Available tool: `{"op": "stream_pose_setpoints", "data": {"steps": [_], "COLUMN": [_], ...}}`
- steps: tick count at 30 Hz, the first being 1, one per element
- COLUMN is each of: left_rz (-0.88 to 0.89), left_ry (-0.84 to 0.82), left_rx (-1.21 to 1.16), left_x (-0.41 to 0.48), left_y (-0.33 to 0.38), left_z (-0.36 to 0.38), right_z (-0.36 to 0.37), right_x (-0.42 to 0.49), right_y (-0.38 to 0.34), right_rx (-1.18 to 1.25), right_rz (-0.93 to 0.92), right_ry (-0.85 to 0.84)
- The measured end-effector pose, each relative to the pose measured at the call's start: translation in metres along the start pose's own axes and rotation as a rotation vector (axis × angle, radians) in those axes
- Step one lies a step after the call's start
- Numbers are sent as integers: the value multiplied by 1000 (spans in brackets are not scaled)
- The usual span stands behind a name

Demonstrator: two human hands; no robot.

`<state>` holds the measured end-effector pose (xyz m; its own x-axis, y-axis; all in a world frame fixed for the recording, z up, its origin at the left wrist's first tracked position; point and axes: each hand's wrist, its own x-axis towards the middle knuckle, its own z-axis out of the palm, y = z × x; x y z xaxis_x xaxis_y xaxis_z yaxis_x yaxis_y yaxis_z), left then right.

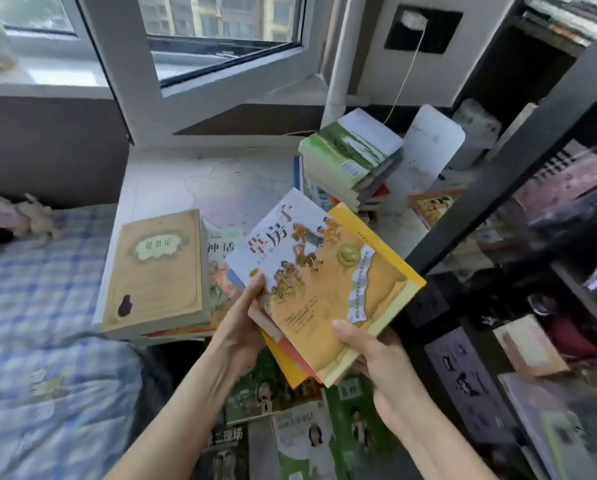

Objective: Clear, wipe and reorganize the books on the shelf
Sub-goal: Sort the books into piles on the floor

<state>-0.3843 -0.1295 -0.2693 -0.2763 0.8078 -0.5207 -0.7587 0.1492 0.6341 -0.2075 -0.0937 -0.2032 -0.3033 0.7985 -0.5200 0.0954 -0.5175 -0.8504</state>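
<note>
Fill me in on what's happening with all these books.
A person holds a small stack of books in the air, left hand gripping its left edge, right hand its near corner. Two piles sit on the windowsill: one topped by a tan book, a taller pile farther back. The black shelf stands to the right.

Home bedroom: bed, bookshelf.
</note>
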Motion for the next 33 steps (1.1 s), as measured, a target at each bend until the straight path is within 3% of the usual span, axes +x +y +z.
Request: {"op": "stream_pose_setpoints", "data": {"steps": [7, 13, 19, 25, 33], "left_rz": [-13, 36, -47, -130, -173], "left_ry": [20, 144, 309, 522, 421], "left_rx": [-59, 47, 14, 42, 178], "left_x": [-76, -124, -158, -169, -130], "left_y": [-79, -173, -296, -396, -514], "left_z": [-13, -23, -63, -139, -286], "right_z": [-45, -106, -176, -198, -191], "right_x": [-86, -124, -136, -129, -80], "right_y": [73, 150, 252, 368, 560], "right_rx": [28, 99, 92, 132, 275], "right_rz": [100, 263, 508, 775, 925], "right_ry": [6, 8, -39, -66, -36]}}
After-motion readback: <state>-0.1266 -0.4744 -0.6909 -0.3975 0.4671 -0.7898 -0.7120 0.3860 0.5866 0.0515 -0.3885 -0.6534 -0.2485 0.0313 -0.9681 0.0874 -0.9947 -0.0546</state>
